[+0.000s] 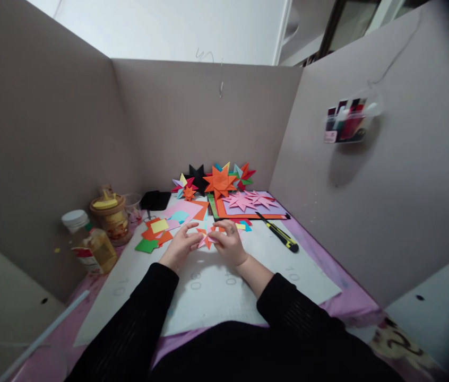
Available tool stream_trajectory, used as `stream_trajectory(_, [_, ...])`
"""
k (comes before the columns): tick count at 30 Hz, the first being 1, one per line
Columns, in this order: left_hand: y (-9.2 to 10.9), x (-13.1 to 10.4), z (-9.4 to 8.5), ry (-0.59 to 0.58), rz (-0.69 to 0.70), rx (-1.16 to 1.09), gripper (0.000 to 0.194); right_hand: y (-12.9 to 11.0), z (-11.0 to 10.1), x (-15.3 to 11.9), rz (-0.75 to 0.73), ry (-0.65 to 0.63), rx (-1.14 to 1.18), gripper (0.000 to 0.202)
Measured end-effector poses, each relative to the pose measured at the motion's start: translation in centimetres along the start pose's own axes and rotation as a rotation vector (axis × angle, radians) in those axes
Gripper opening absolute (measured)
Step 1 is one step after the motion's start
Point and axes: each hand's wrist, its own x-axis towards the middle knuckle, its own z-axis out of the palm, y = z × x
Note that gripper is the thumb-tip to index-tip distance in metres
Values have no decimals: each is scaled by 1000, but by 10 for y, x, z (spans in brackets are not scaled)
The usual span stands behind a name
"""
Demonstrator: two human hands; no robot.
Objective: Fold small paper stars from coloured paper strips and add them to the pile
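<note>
A small folded paper star [206, 240] in orange and pink is held between my two hands, above the white sheet [208, 297]. My left hand [181, 246] pinches its left side with thumb and fingers. On the right side, my right hand [228, 244] grips it with fingers bent over the paper. Cut paper pieces lie left of my left hand, among them a green one [147, 245] and a yellow one [159, 226]. Behind my right hand are small blue and yellow pieces.
Finished paper stars [220, 181] lean by the back wall. Pink stars [241, 201] lie on stacked coloured paper. A yellow-black cutter [282, 236] is at the right. A glue bottle [96, 252] and a lidded cup [111, 215] stand at the left. Grey panels enclose three sides.
</note>
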Motion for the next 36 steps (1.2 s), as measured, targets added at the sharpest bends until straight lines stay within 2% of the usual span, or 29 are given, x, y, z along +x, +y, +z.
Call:
stream_trajectory(3, [-2,1,-1,46,38,58,62,-1,2,0,55,13,3,33])
stream_trajectory(7, [-2,3,0,111,79,130,60,-2,3,0,231,95,118,37])
stream_trajectory(9, [-1,3,2,141,123,168,57,-1,6,1,404,138,300,32])
stream_trajectory(11, [-1,3,2,163,177,212,53,0,9,2,637,128,555,28])
stream_trajectory(13, [-1,2,3,172,225,252,50,2,13,2,847,63,789,30])
stream_trajectory(15, [-2,2,2,163,247,280,48,2,15,2,957,-20,926,37])
stream_trajectory(19, [-3,3,3,142,244,298,49,-1,16,1,957,-97,999,45])
stream_trajectory(30, [-7,3,6,77,194,340,54,-6,15,4,957,-47,952,35])
stream_trajectory(36, [-9,5,4,54,205,289,58,-10,13,3,838,-60,840,32])
